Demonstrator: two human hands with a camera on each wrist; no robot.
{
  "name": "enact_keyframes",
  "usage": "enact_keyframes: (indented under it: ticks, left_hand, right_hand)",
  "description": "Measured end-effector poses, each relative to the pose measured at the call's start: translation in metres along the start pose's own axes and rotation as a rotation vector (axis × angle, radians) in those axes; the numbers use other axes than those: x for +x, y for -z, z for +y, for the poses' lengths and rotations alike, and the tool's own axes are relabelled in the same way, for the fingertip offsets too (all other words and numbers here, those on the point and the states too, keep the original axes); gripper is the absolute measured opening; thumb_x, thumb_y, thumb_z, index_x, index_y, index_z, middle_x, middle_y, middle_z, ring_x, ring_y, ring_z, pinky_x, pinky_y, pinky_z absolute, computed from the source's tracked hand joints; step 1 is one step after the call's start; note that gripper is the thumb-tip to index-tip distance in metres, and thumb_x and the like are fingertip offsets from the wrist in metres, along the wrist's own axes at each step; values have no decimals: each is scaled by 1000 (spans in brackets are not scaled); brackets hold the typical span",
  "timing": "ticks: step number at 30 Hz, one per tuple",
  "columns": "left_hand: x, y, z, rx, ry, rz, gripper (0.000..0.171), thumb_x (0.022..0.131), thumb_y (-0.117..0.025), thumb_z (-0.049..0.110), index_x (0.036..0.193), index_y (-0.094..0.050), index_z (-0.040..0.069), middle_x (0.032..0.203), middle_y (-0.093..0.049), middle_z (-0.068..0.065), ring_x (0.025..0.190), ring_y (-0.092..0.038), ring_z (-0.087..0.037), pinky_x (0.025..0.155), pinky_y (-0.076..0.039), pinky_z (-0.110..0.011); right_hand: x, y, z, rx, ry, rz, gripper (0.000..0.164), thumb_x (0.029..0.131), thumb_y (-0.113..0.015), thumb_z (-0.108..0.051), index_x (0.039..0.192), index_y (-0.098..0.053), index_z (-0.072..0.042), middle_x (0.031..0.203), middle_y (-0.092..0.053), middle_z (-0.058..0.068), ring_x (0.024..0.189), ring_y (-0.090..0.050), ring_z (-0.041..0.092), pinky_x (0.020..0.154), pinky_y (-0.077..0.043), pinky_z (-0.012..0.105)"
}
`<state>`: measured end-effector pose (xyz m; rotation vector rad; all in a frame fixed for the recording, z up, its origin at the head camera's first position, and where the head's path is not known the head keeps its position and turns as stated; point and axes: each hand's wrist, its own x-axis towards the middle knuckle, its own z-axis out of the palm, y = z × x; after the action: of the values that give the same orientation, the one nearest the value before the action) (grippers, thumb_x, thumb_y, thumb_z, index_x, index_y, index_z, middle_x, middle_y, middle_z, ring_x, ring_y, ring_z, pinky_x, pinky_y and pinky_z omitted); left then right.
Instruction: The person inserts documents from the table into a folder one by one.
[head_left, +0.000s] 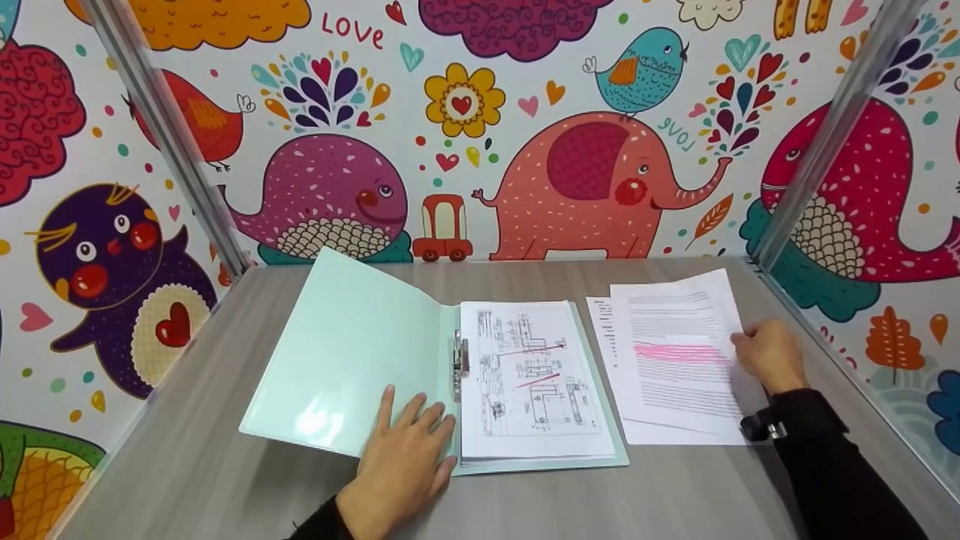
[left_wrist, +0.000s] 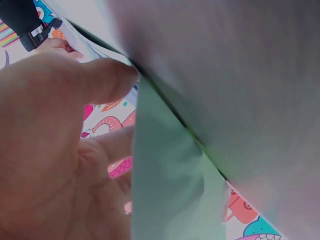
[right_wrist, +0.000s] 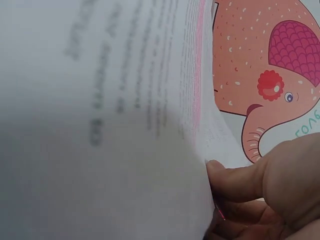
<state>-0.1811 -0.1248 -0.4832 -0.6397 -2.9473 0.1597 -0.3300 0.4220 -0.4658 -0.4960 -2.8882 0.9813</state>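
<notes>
A light green folder [head_left: 352, 352] lies open on the table, its left cover tilted up. Drawings marked with red lines fill the top page [head_left: 532, 442] beside its metal clip [head_left: 460, 352]. My left hand [head_left: 405, 457] rests on the cover's lower part near the spine, fingers spread and straight; its thumb [left_wrist: 112, 77] touches the folder's lower edge. On the right, my right hand [head_left: 772, 356] pinches the right edge of a printed sheet [head_left: 675, 315] with pink highlighted lines. The thumb [right_wrist: 235, 180] lies on the sheet's face, and the other fingers are behind it. More paper [head_left: 660, 433] lies underneath.
The grey table [head_left: 540, 502] meets a patterned back wall [head_left: 480, 150] with cartoon animals. Side panels with metal posts [head_left: 832, 135] stand left and right. The right panel is close beyond my right hand.
</notes>
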Motion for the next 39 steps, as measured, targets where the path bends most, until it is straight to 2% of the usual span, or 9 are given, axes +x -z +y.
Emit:
enact_keyframes:
  ticks: [4, 11, 15, 18, 23, 31, 39]
  left_hand:
    - [0, 0, 0, 3, 3, -4, 53, 108, -76, 51, 151, -75, 19, 161, -72, -5, 160, -59, -35, 140, -34, -74]
    - [1, 0, 0, -9, 6, -2, 53, 108, -77, 51, 150, -75, 19, 160, -73, -5, 159, -60, -36, 140, -34, -75]
    - [1, 1, 0, -13, 6, -8, 53, 108, -76, 51, 150, -75, 18, 161, -73, -6, 159, -60, -37, 140, -34, -75]
    - [1, 2, 0, -14, 5, -8, 53, 108, -76, 51, 150, -75, 18, 160, -73, -6, 159, -60, -37, 140, -34, -75]
    - [1, 1, 0, -9, 4, -2, 53, 108, -77, 51, 150, -76, 18, 160, -73, -6, 159, -61, -37, 139, -35, -76]
    - [1, 1, 0, -10, -5, 14, 52, 107, -79, 50, 147, -77, 18, 157, -75, -5, 157, -62, -37, 138, -36, -76]
    - [1, 2, 0, -2, 0, 4, 53, 107, -79, 51, 148, -77, 18, 158, -74, -5, 157, -61, -37, 138, -36, -76]
  right_hand:
    - [1, 0, 0, 11, 0, 2, 46, 121, -55, -16, 139, -63, 26, 113, -66, 36, 100, -62, 46, 78, -51, 42]
    - [2, -1, 1, 38, 3, -9, 47, 121, -59, -20, 137, -66, 24, 107, -65, 30, 101, -62, 44, 78, -50, 42]
    - [2, -3, 2, 41, 20, 15, 43, 119, -63, -22, 123, -72, 20, 89, -60, 20, 91, -61, 38, 70, -47, 39]
    - [3, -4, 1, 46, 22, 12, 43, 120, -62, -22, 123, -73, 19, 83, -56, 14, 88, -60, 35, 69, -46, 38]
    - [3, -4, 0, 34, 24, 0, 45, 120, -58, -19, 132, -69, 23, 92, -62, 21, 92, -62, 38, 71, -49, 39]
    - [4, -6, 0, 10, 43, 40, 40, 118, -58, -15, 121, -71, 23, 91, -65, 24, 88, -63, 39, 67, -48, 38]
    - [4, -5, -4, 34, 47, 51, 44, 121, -55, -19, 130, -68, 22, 108, -66, 31, 97, -63, 41, 74, -48, 39]
